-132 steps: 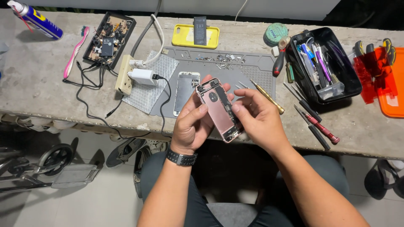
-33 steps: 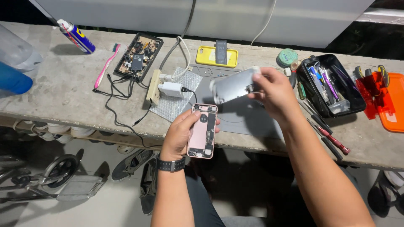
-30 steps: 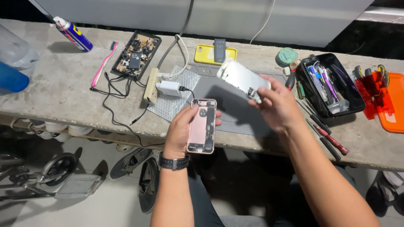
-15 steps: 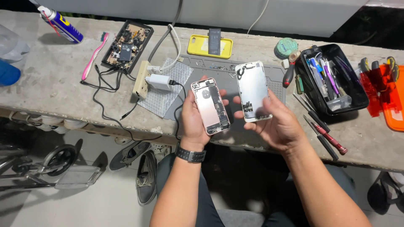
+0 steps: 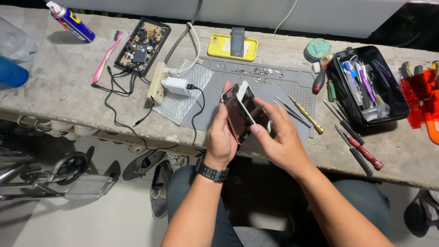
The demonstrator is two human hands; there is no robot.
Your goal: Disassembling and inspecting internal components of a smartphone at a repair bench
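My left hand (image 5: 220, 137) grips a pink-backed phone body (image 5: 236, 116), open side facing right, above the front edge of a grey work mat (image 5: 292, 87). My right hand (image 5: 279, 137) holds the phone's screen panel (image 5: 250, 106) by its edges. The panel stands tilted against the body, the two meeting like a half-closed book. A black watch sits on my left wrist. Small screws and parts (image 5: 254, 71) lie along the far strip of the mat.
Tweezers (image 5: 290, 112) and a brass-handled driver (image 5: 307, 115) lie right of my hands; red screwdrivers (image 5: 361, 148) and a black tool tray (image 5: 370, 84) sit further right. A yellow case with a battery (image 5: 232, 46), power strip with charger (image 5: 167, 84), circuit board (image 5: 142, 42), pink toothbrush (image 5: 107, 56) and spray can (image 5: 71, 20) lie left.
The screen panel, held apart to the right of the phone body half a second ago, has been brought against the body. Both hands have come together over the mat's front edge.
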